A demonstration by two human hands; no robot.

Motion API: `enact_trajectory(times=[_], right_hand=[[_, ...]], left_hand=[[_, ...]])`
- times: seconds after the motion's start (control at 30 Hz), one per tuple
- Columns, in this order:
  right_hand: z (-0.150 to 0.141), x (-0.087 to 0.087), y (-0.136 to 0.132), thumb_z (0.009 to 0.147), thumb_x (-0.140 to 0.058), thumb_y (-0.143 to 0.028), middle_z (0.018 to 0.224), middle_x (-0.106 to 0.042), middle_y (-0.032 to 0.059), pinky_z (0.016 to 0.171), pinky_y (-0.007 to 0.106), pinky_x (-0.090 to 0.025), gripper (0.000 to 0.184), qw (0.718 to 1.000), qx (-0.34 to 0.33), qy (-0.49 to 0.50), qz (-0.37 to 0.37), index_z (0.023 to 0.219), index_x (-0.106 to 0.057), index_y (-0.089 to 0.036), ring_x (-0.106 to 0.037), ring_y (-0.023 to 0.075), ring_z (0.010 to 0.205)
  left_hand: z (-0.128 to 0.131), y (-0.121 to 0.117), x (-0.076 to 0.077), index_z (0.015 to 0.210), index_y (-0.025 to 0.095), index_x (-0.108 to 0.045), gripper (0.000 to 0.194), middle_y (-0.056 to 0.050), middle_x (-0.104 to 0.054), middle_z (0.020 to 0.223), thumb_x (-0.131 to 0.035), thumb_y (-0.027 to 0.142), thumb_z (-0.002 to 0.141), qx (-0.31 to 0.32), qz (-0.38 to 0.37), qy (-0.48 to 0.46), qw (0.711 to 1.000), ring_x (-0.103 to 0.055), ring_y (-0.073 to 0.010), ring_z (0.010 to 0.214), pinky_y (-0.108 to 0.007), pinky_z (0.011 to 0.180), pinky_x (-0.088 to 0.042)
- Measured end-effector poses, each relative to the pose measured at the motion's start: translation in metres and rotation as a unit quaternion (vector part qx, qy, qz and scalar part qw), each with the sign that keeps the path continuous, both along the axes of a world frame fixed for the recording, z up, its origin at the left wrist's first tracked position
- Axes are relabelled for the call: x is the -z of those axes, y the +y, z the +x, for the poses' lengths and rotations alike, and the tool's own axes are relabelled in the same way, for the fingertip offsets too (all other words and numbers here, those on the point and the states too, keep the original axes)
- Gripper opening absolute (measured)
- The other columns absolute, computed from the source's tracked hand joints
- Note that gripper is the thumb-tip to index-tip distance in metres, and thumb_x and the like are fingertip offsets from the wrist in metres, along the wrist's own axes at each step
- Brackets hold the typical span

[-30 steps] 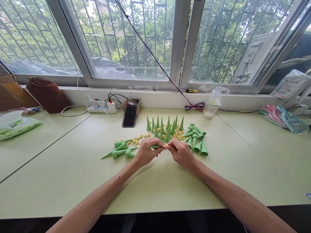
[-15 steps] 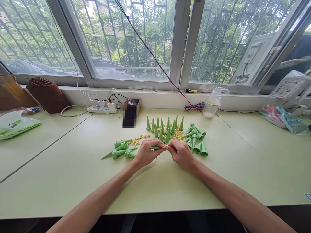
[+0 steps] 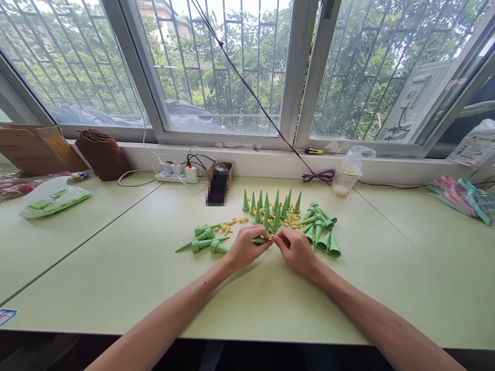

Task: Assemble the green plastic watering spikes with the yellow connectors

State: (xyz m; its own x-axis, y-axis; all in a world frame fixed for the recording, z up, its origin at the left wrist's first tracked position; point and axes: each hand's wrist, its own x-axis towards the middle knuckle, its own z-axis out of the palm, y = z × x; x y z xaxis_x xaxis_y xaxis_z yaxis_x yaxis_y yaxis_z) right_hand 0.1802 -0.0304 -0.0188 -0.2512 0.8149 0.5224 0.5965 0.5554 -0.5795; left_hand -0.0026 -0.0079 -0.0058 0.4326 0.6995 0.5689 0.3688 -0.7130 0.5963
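My left hand [image 3: 246, 249] is closed around a green plastic spike [image 3: 260, 240], which lies sideways in the fingers and is mostly hidden by them. At the spike's right end my right hand [image 3: 298, 251] pinches a tiny yellow piece [image 3: 270, 238], and the fingertips of both hands meet there. Just beyond them stand several upright green cones [image 3: 266, 220] with small yellow plastic pieces [image 3: 293, 221] scattered around. Beside my right hand is a pile of hollow green cones [image 3: 324, 239]. Several capped green spikes [image 3: 201, 245] lie left of my left hand.
Along the window sill are a power strip [image 3: 176, 178], a small box [image 3: 230, 172], coiled red-blue wire [image 3: 323, 176] and a bagged plastic cup [image 3: 344, 181]. A brown bundle [image 3: 102, 155] and a plastic bag [image 3: 56, 197] sit left; wrapped pink and teal items [image 3: 464, 198] lie right.
The camera view has turned slightly, so the whole scene sits further right. Both hands stay together on the spike and the yellow piece, with only slight finger movement.
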Motion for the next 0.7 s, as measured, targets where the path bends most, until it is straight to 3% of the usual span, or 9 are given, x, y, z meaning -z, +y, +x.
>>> enact_trajectory(times=[0.17, 0.37, 0.57, 0.7], right_hand=[[0.001, 0.003, 0.004, 0.096, -0.050, -0.033, 0.061, -0.056, -0.0005, 0.056, 0.024, -0.032, 0.030, 0.999, 0.028, -0.014, -0.005, 0.071, -0.057, -0.018, -0.045, 0.0126, 0.054], [0.005, 0.003, 0.007, 0.096, -0.050, -0.035, 0.058, -0.057, -0.0006, 0.055, 0.025, -0.032, 0.032, 0.998, 0.058, -0.029, 0.006, 0.071, -0.062, -0.017, -0.046, 0.0126, 0.052], [0.001, -0.003, -0.001, 0.099, -0.045, -0.035, 0.061, -0.057, -0.0007, 0.055, 0.023, -0.036, 0.031, 0.995, 0.046, 0.042, 0.079, 0.081, -0.062, -0.017, -0.047, 0.0119, 0.053], [-0.002, -0.002, -0.003, 0.096, -0.053, -0.037, 0.059, -0.053, -0.0025, 0.054, 0.023, -0.038, 0.023, 0.994, 0.027, 0.048, 0.094, 0.090, -0.062, -0.017, -0.046, 0.0118, 0.051]], left_hand=[[0.002, 0.000, 0.003, 0.081, 0.015, -0.068, 0.003, -0.001, -0.066, 0.074, -0.065, 0.016, 0.079, 0.001, -0.088, 0.010, 0.996, -0.057, -0.0098, 0.062, -0.018, 0.056, -0.047], [0.003, -0.001, 0.002, 0.096, 0.014, -0.066, 0.018, -0.001, -0.065, 0.071, -0.063, 0.017, 0.078, 0.018, -0.162, -0.010, 0.987, -0.058, -0.0107, 0.060, -0.021, 0.058, -0.050], [0.007, -0.004, 0.002, 0.077, 0.016, -0.062, 0.013, 0.006, -0.052, 0.055, -0.065, 0.028, 0.081, 0.011, -0.176, 0.046, 0.983, -0.049, -0.0092, 0.049, -0.021, 0.052, -0.043], [0.010, -0.006, 0.002, 0.080, 0.016, -0.067, 0.009, 0.004, -0.056, 0.059, -0.064, 0.025, 0.081, 0.004, -0.154, 0.074, 0.985, -0.045, -0.0087, 0.051, -0.021, 0.055, -0.040]])
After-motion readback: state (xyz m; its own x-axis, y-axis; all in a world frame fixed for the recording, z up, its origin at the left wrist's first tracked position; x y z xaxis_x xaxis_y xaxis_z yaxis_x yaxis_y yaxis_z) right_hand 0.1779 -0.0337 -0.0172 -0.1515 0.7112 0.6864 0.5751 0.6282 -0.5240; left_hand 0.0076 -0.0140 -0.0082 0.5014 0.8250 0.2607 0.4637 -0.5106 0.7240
